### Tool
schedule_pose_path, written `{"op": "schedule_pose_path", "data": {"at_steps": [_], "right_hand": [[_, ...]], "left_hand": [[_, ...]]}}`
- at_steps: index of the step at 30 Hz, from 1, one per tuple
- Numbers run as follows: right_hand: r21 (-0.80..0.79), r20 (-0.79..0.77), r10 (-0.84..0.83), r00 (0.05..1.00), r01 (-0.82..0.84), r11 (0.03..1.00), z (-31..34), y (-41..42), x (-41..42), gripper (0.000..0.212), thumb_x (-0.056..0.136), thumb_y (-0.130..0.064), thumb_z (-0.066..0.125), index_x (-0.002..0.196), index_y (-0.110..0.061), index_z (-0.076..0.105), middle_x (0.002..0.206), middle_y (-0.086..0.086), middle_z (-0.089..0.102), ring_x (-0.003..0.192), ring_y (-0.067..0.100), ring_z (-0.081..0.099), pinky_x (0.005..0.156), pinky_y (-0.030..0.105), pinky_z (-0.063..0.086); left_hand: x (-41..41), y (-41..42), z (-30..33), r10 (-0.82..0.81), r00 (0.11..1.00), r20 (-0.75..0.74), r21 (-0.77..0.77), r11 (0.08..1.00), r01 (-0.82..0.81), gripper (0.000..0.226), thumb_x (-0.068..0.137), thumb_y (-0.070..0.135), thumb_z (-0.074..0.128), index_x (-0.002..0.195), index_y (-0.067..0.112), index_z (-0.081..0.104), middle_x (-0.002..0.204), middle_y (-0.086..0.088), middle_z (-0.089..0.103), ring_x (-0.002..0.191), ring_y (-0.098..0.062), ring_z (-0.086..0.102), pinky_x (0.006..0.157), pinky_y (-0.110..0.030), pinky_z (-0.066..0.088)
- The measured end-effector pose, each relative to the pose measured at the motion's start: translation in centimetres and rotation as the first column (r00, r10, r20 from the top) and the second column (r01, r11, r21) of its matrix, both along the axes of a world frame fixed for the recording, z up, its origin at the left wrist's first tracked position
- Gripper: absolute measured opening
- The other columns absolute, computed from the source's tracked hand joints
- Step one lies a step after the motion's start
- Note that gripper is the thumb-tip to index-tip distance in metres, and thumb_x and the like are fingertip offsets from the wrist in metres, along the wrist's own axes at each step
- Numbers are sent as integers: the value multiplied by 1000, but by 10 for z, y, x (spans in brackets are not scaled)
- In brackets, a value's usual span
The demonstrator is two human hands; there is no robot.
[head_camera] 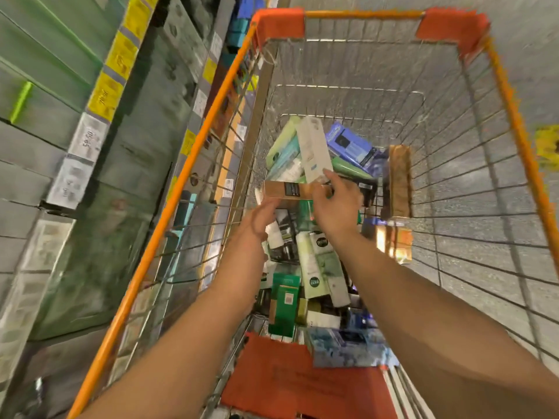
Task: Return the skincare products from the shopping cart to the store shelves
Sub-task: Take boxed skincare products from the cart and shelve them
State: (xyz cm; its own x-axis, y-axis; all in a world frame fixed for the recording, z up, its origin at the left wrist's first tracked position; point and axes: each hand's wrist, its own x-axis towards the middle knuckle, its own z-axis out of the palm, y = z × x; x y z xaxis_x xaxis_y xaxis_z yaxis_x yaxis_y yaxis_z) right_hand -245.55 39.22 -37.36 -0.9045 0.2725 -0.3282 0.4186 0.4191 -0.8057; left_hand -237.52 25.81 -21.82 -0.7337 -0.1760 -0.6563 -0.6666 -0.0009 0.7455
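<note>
I look down into a wire shopping cart [514, 122] with orange rails, its floor covered by several skincare boxes and tubes. My right hand [335, 204] holds a long white box [311, 146] that stands tilted above the pile, and its fingers also lie over the right end of a gold box [287, 189]. My left hand [263, 219] supports the gold box from below at its left end, palm up. The gold box lies level with a black label facing me.
Store shelves [90, 140] packed with green and grey boxes and yellow and white price tags run along the left, close to the cart's rail. A gold-brown box [400, 179] leans on the cart's right wall. The orange child-seat flap [302, 385] lies nearest me.
</note>
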Motion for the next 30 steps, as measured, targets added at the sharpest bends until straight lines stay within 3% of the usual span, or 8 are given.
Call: {"op": "schedule_pose_path", "data": {"at_steps": [3, 5, 8, 16, 19, 22, 26, 30], "right_hand": [[-2, -46, -35, 998, 35, 999, -12, -6, -19, 45, 102, -36, 58, 145, -21, 57, 140, 14, 49, 137, 29, 37, 88, 8, 20], [19, -24, -42, 999, 43, 999, -17, -7, -32, 50, 101, -33, 62, 148, -20, 53, 145, 15, 46, 136, 28, 40, 94, 12, 23], [28, 27, 15, 1000, -15, 999, -32, -9, -44, 52, 98, -35, 67, 146, -24, 52, 140, 13, 50, 121, 28, 56, 105, 27, 41], [2, 92, -23, 996, 23, 1000, -46, -13, -49, 32, 89, -25, 70, 117, -25, 54, 119, 7, 65, 95, 25, 67, 81, 36, 58], [4, 71, -80, 994, 80, 997, -40, -17, -51, 28, 88, -22, 67, 113, -26, 53, 115, 7, 65, 88, 23, 70, 73, 34, 61], [-9, -1, -184, 983, 184, 983, -30, -20, -44, 20, 95, -9, 57, 109, -22, 55, 106, 4, 67, 84, 19, 65, 57, 10, 48], [-4, -66, -209, 976, 209, 978, -17, -30, -34, 16, 98, -9, 56, 105, -22, 52, 105, 10, 67, 92, 25, 61, 74, 31, 49], [-10, 5, -160, 987, 160, 987, -15, -35, -39, 33, 94, -29, 70, 123, -19, 57, 122, 9, 49, 104, 18, 44, 84, 23, 36]], "left_hand": [[-2, -5, -8, 15, 999, 40, 9, 1000, -15, 89, 54, 82, 55, 133, 41, 62, 131, 17, 61, 129, -17, 50, 102, -44, 39], [-3, -6, -9, 36, 998, 42, 21, 999, -37, 96, 50, 83, 55, 136, 41, 61, 136, 14, 60, 130, -17, 49, 104, -44, 38], [-2, -6, -11, 46, 998, 39, 18, 999, -47, 76, 65, 76, 50, 133, 44, 61, 134, 16, 61, 131, -17, 51, 111, -48, 39], [4, 0, -11, 9, 993, 116, 57, 998, -16, 61, 90, 67, 49, 142, 37, 57, 147, 9, 54, 139, -20, 45, 118, -51, 33], [8, -5, -10, 3, 995, 98, 39, 999, -7, 58, 90, 70, 46, 137, 40, 60, 145, 12, 56, 138, -18, 45, 118, -52, 32], [10, -9, -8, 25, 996, 80, 27, 999, -27, 51, 98, 61, 37, 137, 38, 60, 139, 13, 60, 134, -16, 48, 115, -48, 35], [14, -6, -3, 37, 996, 75, 20, 999, -38, 43, 100, 62, 38, 124, 42, 68, 130, 16, 65, 128, -15, 53, 103, -42, 41], [14, -4, -1, 57, 997, 59, 30, 998, -59, 42, 101, 59, 39, 124, 39, 68, 130, 16, 65, 129, -15, 52, 104, -42, 42]]}}
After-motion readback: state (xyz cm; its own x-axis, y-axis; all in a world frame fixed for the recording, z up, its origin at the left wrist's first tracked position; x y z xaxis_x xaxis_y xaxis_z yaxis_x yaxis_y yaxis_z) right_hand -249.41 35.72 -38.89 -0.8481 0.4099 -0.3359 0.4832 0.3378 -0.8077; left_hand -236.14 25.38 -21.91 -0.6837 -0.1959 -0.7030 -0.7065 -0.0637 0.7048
